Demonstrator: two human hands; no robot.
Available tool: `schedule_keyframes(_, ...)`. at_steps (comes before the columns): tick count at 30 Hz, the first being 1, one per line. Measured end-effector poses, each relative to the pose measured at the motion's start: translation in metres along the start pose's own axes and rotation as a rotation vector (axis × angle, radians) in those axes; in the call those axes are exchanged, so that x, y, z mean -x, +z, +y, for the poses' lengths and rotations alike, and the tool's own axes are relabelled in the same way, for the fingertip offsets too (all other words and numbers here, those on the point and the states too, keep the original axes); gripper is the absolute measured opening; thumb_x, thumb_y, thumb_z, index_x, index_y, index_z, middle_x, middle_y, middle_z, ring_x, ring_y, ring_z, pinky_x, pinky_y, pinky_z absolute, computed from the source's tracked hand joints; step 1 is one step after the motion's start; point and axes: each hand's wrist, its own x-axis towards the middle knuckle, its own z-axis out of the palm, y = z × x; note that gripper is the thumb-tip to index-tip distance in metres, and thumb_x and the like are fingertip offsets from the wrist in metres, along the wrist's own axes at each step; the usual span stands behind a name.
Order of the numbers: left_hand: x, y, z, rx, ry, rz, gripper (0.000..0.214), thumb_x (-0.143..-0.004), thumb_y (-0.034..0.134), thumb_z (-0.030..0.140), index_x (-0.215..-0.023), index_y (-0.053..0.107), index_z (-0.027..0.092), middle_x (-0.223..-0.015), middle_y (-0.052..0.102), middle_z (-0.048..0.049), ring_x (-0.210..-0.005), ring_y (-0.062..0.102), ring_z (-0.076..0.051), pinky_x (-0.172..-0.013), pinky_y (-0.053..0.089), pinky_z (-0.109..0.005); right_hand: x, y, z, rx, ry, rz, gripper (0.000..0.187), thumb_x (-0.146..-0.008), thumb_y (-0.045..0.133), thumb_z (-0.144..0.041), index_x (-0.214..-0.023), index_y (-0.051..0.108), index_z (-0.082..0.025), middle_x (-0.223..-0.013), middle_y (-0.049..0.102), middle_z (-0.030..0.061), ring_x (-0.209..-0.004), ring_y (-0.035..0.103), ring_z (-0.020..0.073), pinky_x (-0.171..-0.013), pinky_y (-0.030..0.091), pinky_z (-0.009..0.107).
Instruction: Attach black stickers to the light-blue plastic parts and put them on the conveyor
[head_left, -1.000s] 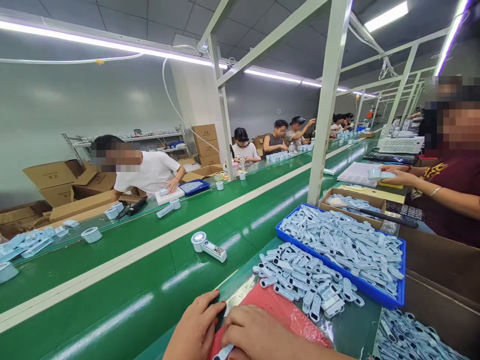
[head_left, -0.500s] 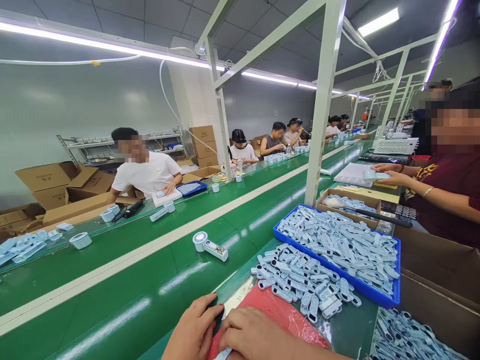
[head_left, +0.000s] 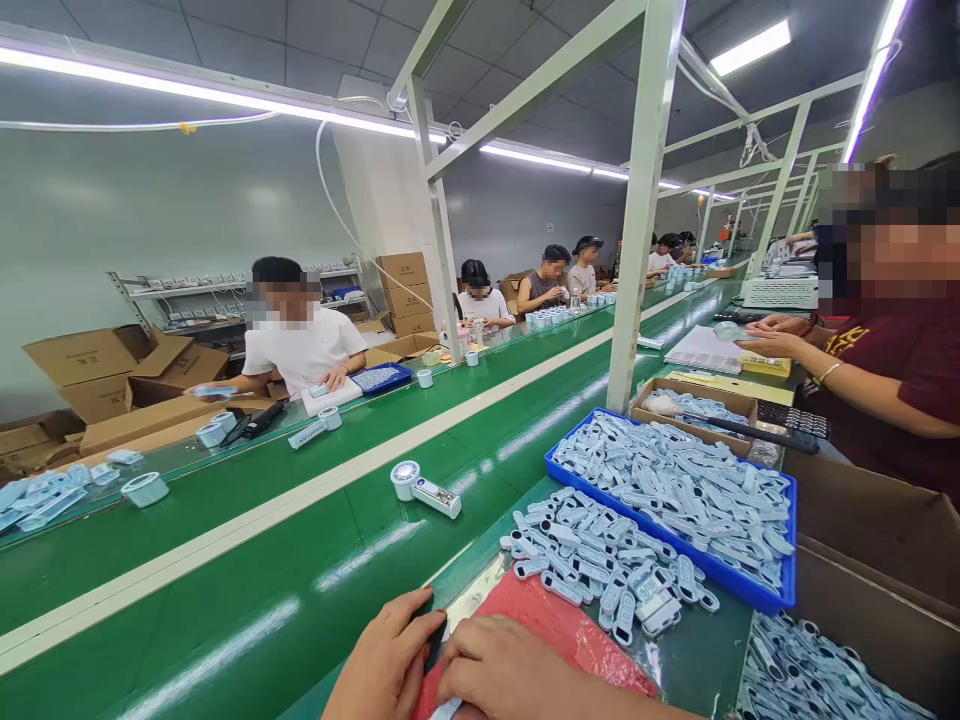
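At the bottom edge, my left hand (head_left: 384,655) is bent over a red plastic sheet or bag (head_left: 551,625), its fingers curled close to my right hand. A dark thing shows between the two hands, too covered to name. My right hand (head_left: 510,668) rests its curled fingers on a light blue plastic piece (head_left: 448,709), of which only a corner shows. Just beyond lies a loose pile of light blue oval covers (head_left: 592,545) with dark windows. A handheld fan (head_left: 426,488), its handle baring a circuit board, lies on the green conveyor belt (head_left: 300,545).
A blue tray (head_left: 559,468) heaped with similar covers stands at right, before a cardboard box (head_left: 757,405). More parts (head_left: 817,670) fill a box at lower right. A metal post (head_left: 634,250) rises behind the tray. Co-workers sit across the belt and at right.
The fan on the belt has shifted slightly right. A co-worker in white across the belt has straightened and reaches leftward with light blue pieces in hand. My hands stay almost still.
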Motion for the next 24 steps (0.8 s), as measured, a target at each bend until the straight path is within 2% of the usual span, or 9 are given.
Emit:
schedule_keyframes(8,0.0002,-0.0002,0.0004,-0.002,0.015,0.007,0.036,-0.092,0.047,0.017,-0.118,0.069,0.031,-0.128,0.066,-0.007,-0.111,0.069,-0.021,-0.088,0.063,-0.033,0.0002,0.0011,0.0013,0.028,-0.011,0.021,0.027,-0.089,0.079,-0.048,-0.104,0.069,-0.028,-0.1,0.064,-0.004,-0.091,0.062,0.0165,-0.075,0.048,0.029)
schedule_keyframes(12,0.0005,0.0,-0.0002,-0.011,0.025,0.025,0.037,-0.092,0.046,0.016,-0.118,0.069,0.03,-0.127,0.067,-0.0069,-0.111,0.069,-0.021,-0.089,0.062,-0.033,-0.0003,-0.0002,0.0016,0.026,-0.022,0.021,0.028,-0.09,0.078,-0.05,-0.105,0.07,-0.027,-0.103,0.064,-0.0028,-0.094,0.063,0.0169,-0.078,0.048,0.028)
schedule_keyframes(18,-0.0004,-0.0009,0.0002,-0.024,0.046,0.042,0.036,-0.093,0.046,0.017,-0.118,0.068,0.03,-0.127,0.067,-0.0063,-0.11,0.069,-0.02,-0.087,0.063,-0.031,-0.0023,0.0013,0.0031,0.036,-0.035,-0.017,0.036,-0.086,0.082,-0.053,-0.109,0.069,-0.028,-0.105,0.065,-0.0008,-0.094,0.063,0.0192,-0.079,0.05,0.028)
schedule_keyframes(24,0.0002,0.0009,-0.0019,-0.037,0.071,0.061,0.036,-0.091,0.047,0.016,-0.118,0.067,0.03,-0.126,0.067,-0.0058,-0.109,0.069,-0.02,-0.086,0.063,-0.031,-0.0026,0.0015,0.0034,0.064,-0.029,-0.038,0.034,-0.087,0.081,-0.052,-0.108,0.069,-0.028,-0.102,0.064,-0.0013,-0.092,0.063,0.0188,-0.076,0.049,0.028)
